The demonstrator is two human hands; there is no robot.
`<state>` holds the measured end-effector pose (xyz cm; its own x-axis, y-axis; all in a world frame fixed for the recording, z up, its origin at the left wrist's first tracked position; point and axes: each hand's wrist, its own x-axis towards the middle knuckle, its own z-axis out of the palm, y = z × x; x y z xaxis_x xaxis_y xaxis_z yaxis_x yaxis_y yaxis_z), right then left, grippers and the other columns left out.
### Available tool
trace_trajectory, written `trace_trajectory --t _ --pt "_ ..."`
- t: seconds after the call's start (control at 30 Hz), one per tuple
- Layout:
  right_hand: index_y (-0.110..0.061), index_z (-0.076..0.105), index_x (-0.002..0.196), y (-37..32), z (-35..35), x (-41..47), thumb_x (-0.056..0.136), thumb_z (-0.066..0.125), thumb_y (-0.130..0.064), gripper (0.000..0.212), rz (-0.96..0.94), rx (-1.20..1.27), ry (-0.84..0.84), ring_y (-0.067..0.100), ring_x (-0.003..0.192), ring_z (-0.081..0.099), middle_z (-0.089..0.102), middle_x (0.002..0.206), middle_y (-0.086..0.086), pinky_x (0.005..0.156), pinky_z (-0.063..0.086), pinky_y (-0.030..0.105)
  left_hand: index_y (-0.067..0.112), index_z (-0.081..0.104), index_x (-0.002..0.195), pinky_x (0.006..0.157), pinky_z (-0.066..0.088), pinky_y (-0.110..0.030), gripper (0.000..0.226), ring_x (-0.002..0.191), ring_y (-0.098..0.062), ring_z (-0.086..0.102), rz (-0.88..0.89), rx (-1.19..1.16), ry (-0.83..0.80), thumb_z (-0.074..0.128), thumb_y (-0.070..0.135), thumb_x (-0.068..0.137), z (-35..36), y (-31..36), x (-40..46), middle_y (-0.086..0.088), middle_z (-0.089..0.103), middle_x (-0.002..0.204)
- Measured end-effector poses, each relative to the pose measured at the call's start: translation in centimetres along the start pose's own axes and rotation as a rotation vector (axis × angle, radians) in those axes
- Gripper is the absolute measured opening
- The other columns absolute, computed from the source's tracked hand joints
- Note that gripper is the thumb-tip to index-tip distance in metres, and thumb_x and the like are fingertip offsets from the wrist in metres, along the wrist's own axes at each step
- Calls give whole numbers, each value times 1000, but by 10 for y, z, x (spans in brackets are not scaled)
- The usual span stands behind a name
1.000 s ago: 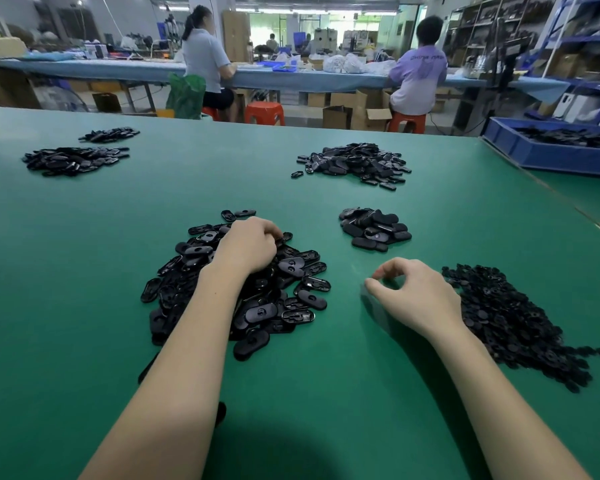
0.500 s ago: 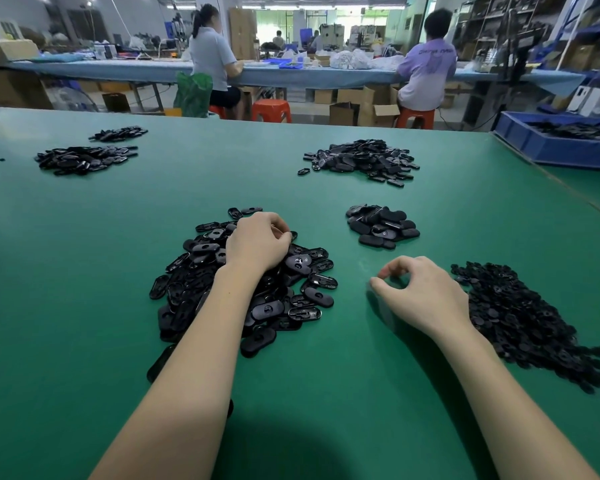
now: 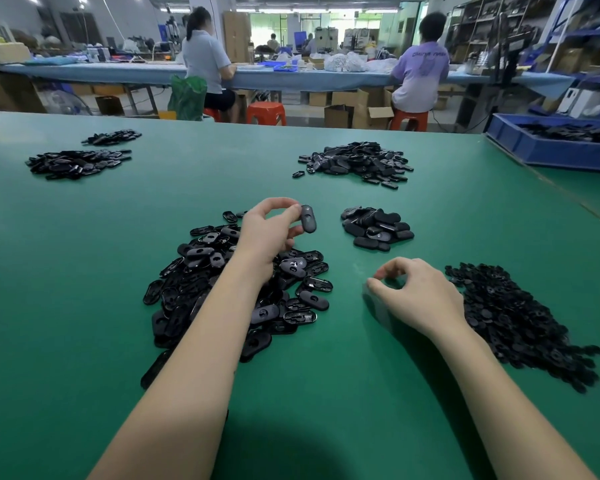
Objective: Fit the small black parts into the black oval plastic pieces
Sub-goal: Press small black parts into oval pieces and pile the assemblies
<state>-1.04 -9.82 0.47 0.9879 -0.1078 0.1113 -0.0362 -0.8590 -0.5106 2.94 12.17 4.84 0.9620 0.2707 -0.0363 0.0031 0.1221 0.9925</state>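
Head view shows the right hand (image 3: pixel 418 297) nearest, low over the green table (image 3: pixel 84 306), thumb and forefinger curled toward each other. Whether a small black part sits between them I cannot tell; the spot is dark and blurred. Just to the outer side of that hand spreads the heap of small black parts (image 3: pixel 520 323), still large.

Beyond it and across, the left hand (image 3: pixel 269 233) is raised over the big pile of oval pieces (image 3: pixel 229 292), which lies under and around its wrist. Its fingertips and thumb pinch a single oval piece (image 3: pixel 308 218), held clear of the pile and tipped on end.

Past the left hand's fingertips, toward the right hand's side, sits a small cluster of ovals (image 3: pixel 376 228), lying mostly smooth side up; I judge these the fitted ones. Farther off lie a larger heap (image 3: pixel 355 162) and two more piles (image 3: pixel 77 162) well out on the left hand's side; their state is unclear.

By my reading the work is early: both feed piles remain big, and this piece is not yet mated.
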Motion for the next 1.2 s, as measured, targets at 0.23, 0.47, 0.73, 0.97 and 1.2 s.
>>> trace_trajectory --t 0.23,0.47,0.73,0.97,1.2 --pt "-33 68 83 7 -18 2 87 71 -35 6 -92 233 -15 4 68 63 70 81 -17 67 50 25 14 70 101 57 54 -20 21 70 -17 71 -197 -213 -269 62 -3 94 42 -7 -32 -9 71 88" --pt "-32 72 84 24 -47 4 89 70 -37 8 -66 340 26 9 63 66 75 78 -12 64 50 19 9 52 86 57 57 -23 24 70 -25 73 -312 -302 -369 51 -14 91 65 -18 -48 -16 72 74" --pt "-33 74 83 51 -62 7 93 57 -46 23 66 62 6 10 89 66 74 81 -17 76 52 31 16 78 88 64 57 -20 24 70 -12 70 -292 -13 -503 61 0 93 71 -29 -53 -8 76 89" --pt "-40 72 94 51 -77 5 90 61 -40 12 159 -140 -44 16 93 62 71 98 -17 62 39 24 14 69 87 58 53 -17 15 64 -13 67 -278 11 -464 67 -1 90 76 -35 -57 -10 72 79" --pt "-39 76 86 39 -85 1 79 75 -36 8 200 -256 -138 18 98 66 74 101 -13 78 48 28 12 68 115 69 60 -21 36 76 -21 74 -249 -52 -454 62 -12 88 78 -37 -62 -15 68 104"
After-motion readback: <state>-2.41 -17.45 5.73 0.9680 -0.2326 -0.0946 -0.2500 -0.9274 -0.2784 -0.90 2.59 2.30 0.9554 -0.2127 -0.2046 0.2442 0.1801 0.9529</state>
